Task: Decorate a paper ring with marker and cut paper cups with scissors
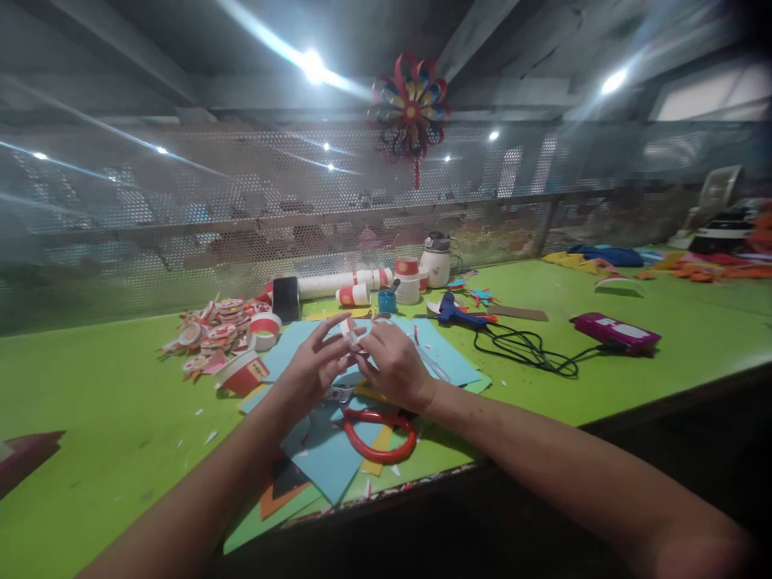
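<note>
Both hands meet over light blue paper sheets (329,458) on the green table. Between them is a small white and red paper piece (350,331). My left hand (317,362) pinches it from the left, with its fingers partly raised. From the right, my right hand (395,362) has its fingers closed at the piece's other side. Just below my hands lie red-handled scissors (381,458), their blades partly hidden. A cut red and white paper cup (242,374) stands left of my left hand.
Cut cup pieces (217,330) are heaped at the left. A blue glue gun (455,312) and cable lie right, near a purple box (616,332). Behind stand a blue jar (388,301), cups (408,283) and a white bottle (435,261), before a mesh partition (271,185).
</note>
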A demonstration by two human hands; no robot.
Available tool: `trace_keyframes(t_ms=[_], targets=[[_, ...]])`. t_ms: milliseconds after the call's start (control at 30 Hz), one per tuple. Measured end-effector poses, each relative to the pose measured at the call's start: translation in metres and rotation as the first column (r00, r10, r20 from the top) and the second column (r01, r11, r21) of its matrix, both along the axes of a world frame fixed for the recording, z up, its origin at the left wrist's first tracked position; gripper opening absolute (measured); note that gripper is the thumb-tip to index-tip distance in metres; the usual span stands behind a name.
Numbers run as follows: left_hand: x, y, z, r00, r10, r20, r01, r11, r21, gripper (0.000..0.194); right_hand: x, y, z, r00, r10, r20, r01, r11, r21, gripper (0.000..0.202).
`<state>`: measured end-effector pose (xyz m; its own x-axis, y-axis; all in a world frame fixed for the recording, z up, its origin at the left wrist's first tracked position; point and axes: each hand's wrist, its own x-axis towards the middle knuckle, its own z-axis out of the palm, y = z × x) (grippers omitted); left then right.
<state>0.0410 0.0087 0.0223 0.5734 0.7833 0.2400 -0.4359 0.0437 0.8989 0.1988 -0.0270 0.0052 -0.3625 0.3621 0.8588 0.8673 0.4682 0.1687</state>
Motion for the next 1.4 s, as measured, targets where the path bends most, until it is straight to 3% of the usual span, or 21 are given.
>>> trace_keyframes(t_ms=[233, 367, 633, 867, 967, 1000, 1067, 1167, 1300, 1367, 1400], targets=[[-0.003, 0.004, 0.001, 0.999, -0.02, 0.047, 0.026, 0.993, -0.116, 0.033, 0.0, -0.003, 0.0, 0.998, -0.038, 0.048, 0.038, 0.999, 0.005, 0.023], [-0.003, 0.005, -0.001, 0.992, -0.087, 0.093, 0.102, 0.979, -0.178, 0.036, 0.003, -0.002, 0.0, 0.999, -0.039, 0.032, 0.039, 0.999, -0.017, 0.022], [-0.006, 0.004, -0.001, 0.964, -0.248, 0.094, 0.259, 0.957, -0.13, 0.032, 0.008, -0.001, 0.003, 0.998, -0.026, -0.054, 0.02, 0.994, -0.109, 0.02], [-0.003, 0.0, -0.002, 0.996, -0.089, -0.011, 0.089, 0.996, -0.01, 0.026, 0.006, -0.001, 0.0, 0.994, 0.025, -0.105, -0.041, 0.987, -0.155, 0.022], [-0.003, 0.004, -0.005, 0.996, 0.07, -0.061, -0.064, 0.993, 0.098, 0.034, 0.006, 0.0, -0.001, 0.984, 0.051, -0.172, -0.082, 0.981, -0.175, 0.028], [-0.002, 0.006, -0.006, 0.98, 0.165, -0.109, -0.145, 0.974, 0.171, 0.039, 0.007, 0.001, -0.002, 0.977, 0.056, -0.205, -0.094, 0.979, -0.18, 0.034], [-0.002, 0.009, -0.009, 0.898, 0.391, -0.201, -0.306, 0.884, 0.354, 0.05, 0.007, 0.003, -0.003, 0.959, 0.062, -0.277, -0.117, 0.976, -0.185, 0.044], [-0.001, 0.011, -0.013, 0.775, 0.598, -0.207, -0.419, 0.73, 0.541, 0.051, 0.008, 0.004, -0.002, 0.931, 0.085, -0.354, -0.162, 0.968, -0.193, 0.036], [0.0, 0.009, -0.016, 0.691, 0.706, -0.157, -0.384, 0.543, 0.747, 0.043, 0.003, 0.001, 0.0, 0.908, 0.13, -0.398, -0.235, 0.945, -0.227, 0.009], [0.0, 0.007, -0.016, 0.64, 0.752, -0.156, -0.32, 0.446, 0.836, 0.042, 0.001, -0.001, 0.001, 0.9, 0.138, -0.413, -0.257, 0.934, -0.249, 0.013], [0.0, 0.006, -0.016, 0.626, 0.763, -0.164, -0.294, 0.425, 0.856, 0.042, 0.001, -0.002, 0.001, 0.897, 0.137, -0.42, -0.263, 0.929, -0.26, 0.014]])
